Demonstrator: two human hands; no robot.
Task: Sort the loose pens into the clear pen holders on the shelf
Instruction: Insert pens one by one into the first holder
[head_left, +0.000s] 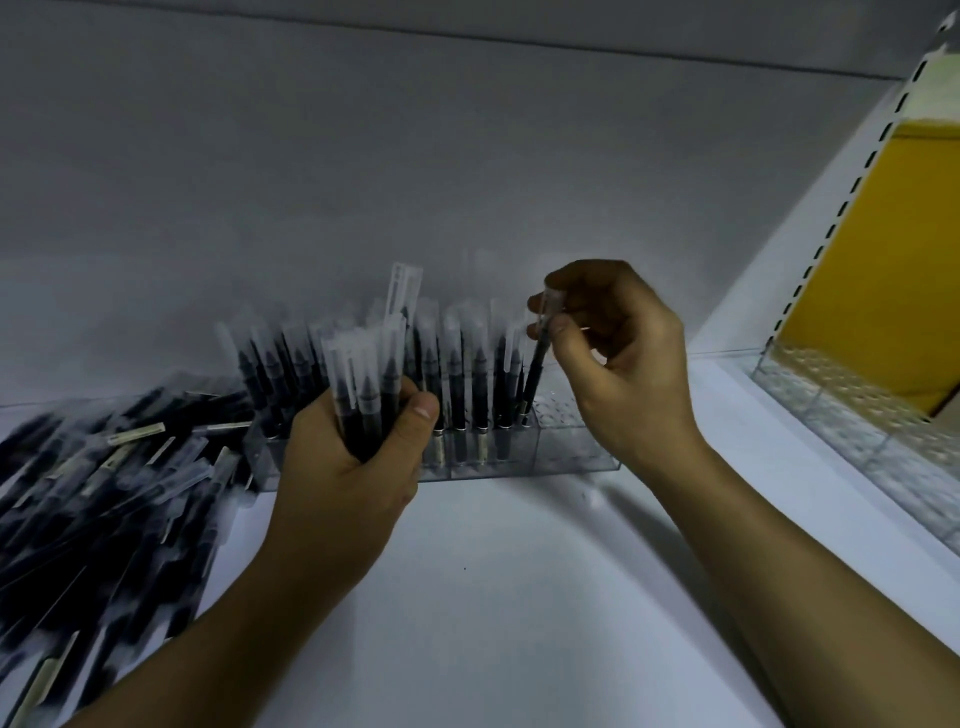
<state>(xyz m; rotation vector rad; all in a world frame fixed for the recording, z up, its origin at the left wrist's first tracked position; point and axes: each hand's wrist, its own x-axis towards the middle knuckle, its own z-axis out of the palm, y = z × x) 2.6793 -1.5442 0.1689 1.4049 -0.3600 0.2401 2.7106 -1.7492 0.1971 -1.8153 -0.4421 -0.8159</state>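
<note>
Gripped: one pen (540, 358) — right hand (618, 364); bundle (363, 384) — left hand (353, 467).

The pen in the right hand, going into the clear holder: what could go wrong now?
The pen is tilted as the right hand lowers it, so it may miss its hole in the clear holder or knock the pens standing beside it. The left hand grips a loose bundle of pens; some might slip out.

Black pens (98, 499) (clear caps), white shelf (493, 597), yellow panel (883, 249)
</note>
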